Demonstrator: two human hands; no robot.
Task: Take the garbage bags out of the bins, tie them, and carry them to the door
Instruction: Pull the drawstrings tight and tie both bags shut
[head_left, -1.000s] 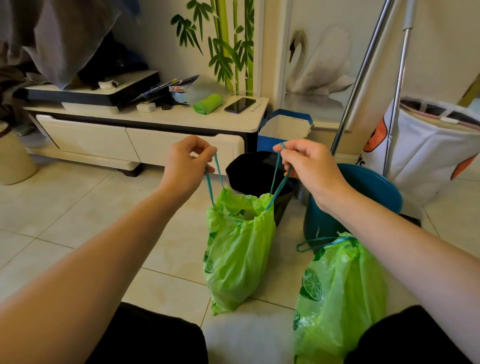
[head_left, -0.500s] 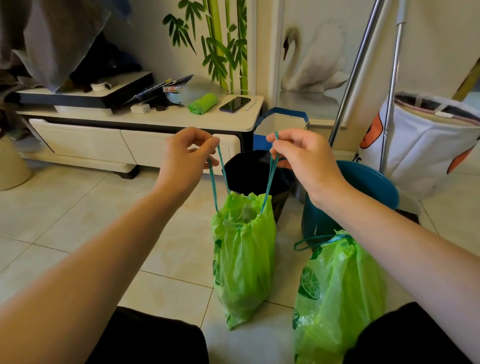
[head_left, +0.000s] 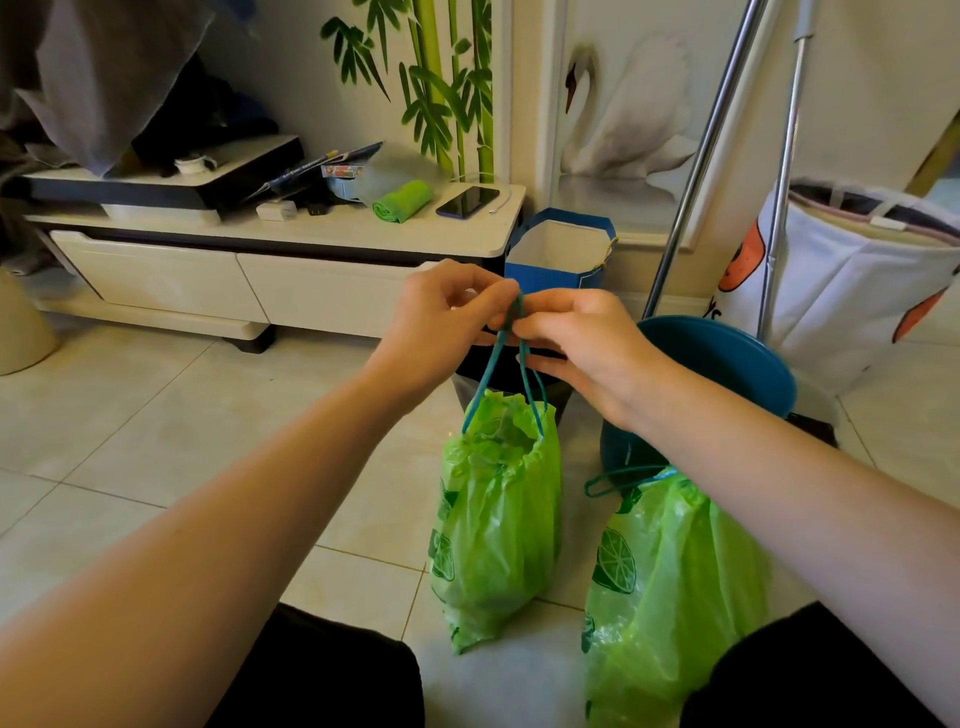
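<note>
A green garbage bag (head_left: 498, 519) hangs upright in the middle, its bottom resting on the tile floor. Its two teal drawstrings (head_left: 501, 353) rise to my hands, which meet above it. My left hand (head_left: 441, 322) and my right hand (head_left: 576, 343) both pinch the strings, fingertips touching. The bag's mouth is gathered but still partly open. A second green garbage bag (head_left: 670, 587) stands at the lower right with its teal string loop lying loose on top. Behind my hands a black bin (head_left: 561, 395) is mostly hidden. A teal bin (head_left: 737, 364) stands to its right.
A low white TV cabinet (head_left: 260, 280) runs along the wall at left, with a phone and a green bag roll on top. A blue paper bag (head_left: 561, 260), two metal poles (head_left: 691, 208) and a white laundry basket (head_left: 852, 280) stand at the back right. My black-clad knees fill the bottom edge.
My hands were apart, pulling the strings outward; they have come together above the bag. The bag's mouth has cinched narrower and the bag hangs straighter.
</note>
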